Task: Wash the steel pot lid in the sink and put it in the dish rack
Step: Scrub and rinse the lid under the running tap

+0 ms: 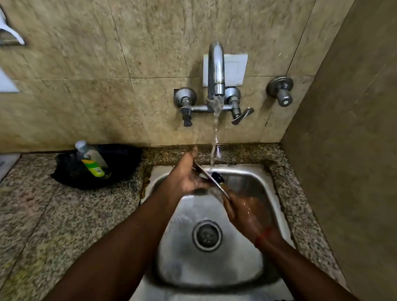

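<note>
The steel pot lid (209, 180) is held almost on edge over the steel sink (261, 268), its black knob (218, 177) facing right. Water from the tap (215, 70) falls onto its upper rim. My left hand (186, 177) lies flat against the lid's left face, fingers reaching up along it. My right hand (245, 213), wet, grips the lid's lower edge from the right. A red thread circles that wrist. No dish rack is in view.
A black bowl (125, 162) holding a soap bottle (91, 158) with a green label sits on the granite counter (36, 214) left of the sink. Tap valves (281, 91) project from the tiled wall. A side wall (363, 143) closes the right.
</note>
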